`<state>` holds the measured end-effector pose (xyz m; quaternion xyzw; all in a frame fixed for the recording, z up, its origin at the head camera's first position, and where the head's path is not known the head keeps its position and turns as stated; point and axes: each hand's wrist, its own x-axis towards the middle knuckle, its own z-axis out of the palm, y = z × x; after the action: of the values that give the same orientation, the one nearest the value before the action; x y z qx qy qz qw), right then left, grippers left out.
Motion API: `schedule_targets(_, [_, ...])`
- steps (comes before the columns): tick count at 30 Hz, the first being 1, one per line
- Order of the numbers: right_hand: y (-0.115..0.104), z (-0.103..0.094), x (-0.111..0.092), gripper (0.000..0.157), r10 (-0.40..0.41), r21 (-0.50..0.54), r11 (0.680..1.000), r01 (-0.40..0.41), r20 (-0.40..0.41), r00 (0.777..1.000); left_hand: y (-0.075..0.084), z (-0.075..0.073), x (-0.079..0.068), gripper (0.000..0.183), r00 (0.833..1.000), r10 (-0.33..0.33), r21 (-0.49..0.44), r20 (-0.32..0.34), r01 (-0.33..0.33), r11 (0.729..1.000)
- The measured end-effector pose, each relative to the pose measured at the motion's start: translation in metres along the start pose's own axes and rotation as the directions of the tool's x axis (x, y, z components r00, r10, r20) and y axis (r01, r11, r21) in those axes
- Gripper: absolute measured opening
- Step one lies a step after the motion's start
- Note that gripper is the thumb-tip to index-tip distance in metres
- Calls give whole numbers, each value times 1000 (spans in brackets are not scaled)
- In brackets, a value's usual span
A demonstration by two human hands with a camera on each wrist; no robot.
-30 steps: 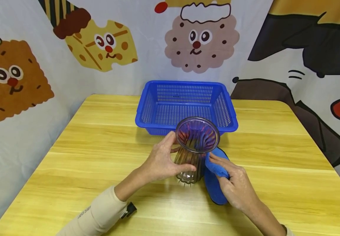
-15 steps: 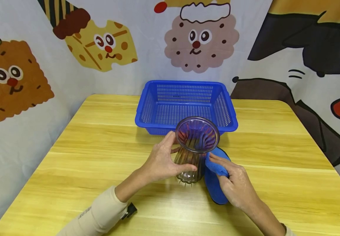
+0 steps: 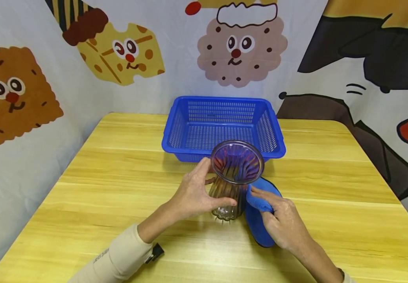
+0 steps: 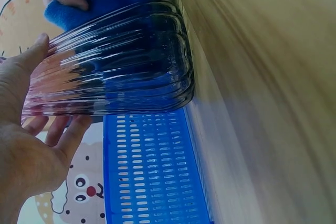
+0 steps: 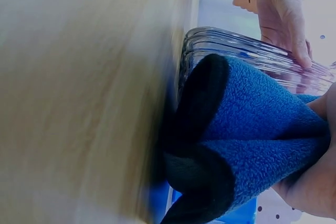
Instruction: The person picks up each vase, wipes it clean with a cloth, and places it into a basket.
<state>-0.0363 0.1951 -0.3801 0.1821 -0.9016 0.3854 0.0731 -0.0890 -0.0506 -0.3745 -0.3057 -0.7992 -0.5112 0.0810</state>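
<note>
A ribbed glass vase (image 3: 226, 196) with a purple-tinted flared rim stands upright, its base at or just above the tabletop. From its left side my left hand (image 3: 196, 192) grips the body, thumb in front and fingers behind, as the left wrist view confirms. My right hand (image 3: 285, 220) pinches a blue cloth (image 3: 258, 228) with dark edging and presses it to the vase's right side. The cloth hangs folded below that hand, and in the right wrist view its fuzzy folds (image 5: 262, 114) cover part of the ribbed glass.
Behind the vase, a blue perforated plastic basket (image 3: 218, 135) sits on the wooden table (image 3: 101, 196). A cartoon-printed cloth backdrop (image 3: 179, 59) rises behind and beside the table. A black buckle (image 3: 155, 252) hangs by the left sleeve.
The hanging part of the blue cloth has shifted slightly, spreading a little to the right. Both hands and the vase stay nearly in place.
</note>
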Motion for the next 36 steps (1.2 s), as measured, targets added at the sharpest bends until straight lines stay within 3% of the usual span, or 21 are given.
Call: schedule_targets(36, [7, 3, 0, 45, -6, -191, 981, 39, 171, 985, 1, -4, 0, 95, 1000, -18, 24, 19, 18, 1000])
